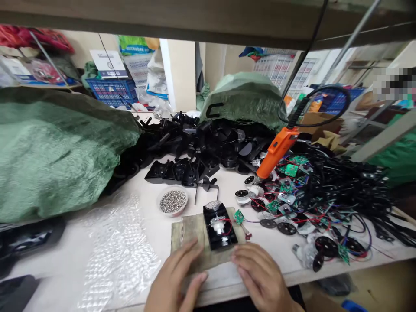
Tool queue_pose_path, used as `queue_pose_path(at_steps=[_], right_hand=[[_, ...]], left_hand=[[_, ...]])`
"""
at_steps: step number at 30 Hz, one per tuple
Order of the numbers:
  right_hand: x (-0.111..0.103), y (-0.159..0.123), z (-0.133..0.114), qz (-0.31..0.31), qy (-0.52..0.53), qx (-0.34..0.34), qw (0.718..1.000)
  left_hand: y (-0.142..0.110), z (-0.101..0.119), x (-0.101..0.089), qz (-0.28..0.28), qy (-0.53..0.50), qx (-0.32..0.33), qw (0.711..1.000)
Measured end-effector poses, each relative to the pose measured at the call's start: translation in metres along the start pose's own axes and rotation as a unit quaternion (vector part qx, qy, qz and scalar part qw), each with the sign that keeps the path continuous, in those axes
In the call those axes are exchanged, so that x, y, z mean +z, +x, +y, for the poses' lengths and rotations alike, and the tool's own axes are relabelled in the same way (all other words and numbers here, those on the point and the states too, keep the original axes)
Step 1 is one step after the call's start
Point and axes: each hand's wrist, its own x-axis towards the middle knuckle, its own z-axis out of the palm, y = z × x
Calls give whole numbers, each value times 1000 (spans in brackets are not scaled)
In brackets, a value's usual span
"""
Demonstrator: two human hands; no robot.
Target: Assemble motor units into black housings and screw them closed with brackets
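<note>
Left hand (pixel 173 279) and right hand (pixel 263 275) lie open and flat, gripping nothing, on a tan cloth pad (pixel 191 234) on the table (pixel 146 234). Just ahead sits a black plastic housing (pixel 227 234) carrying a small wired motor (pixel 218 226); a green circuit board (pixel 238 216) lies beside it.

A black rectangular plastic housing (pixel 219 227) sits on a flat tan cloth pad (pixel 191 232), with the left hand (pixel 175 277) and right hand (pixel 261 275) before it. A round white dish of steel screws (pixel 173 201) lies behind the pad, a heap of black plastic fan parts (pixel 201 147) farther back. A green woven plastic sack (pixel 55 151) lies left, a tangle of black wires (pixel 338 186) right.
</note>
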Motion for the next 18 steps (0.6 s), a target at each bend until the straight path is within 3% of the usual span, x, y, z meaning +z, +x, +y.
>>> queue_pose_path(at_steps=[4,10,14,18], right_hand=[[-9,-18,30,46,-70,66,994],[-6,-24,42,35,-39,87,995],[-5,-3,44,27,-38,102,994],[-1,34,52,-82,-74,105,988]], left_hand=[[40,13,34,-13,56,8,998],[42,8,57,-38,5,-58,998],[42,4,60,-11,-68,-129,989],[43,5,61,-46,-112,-141,983]])
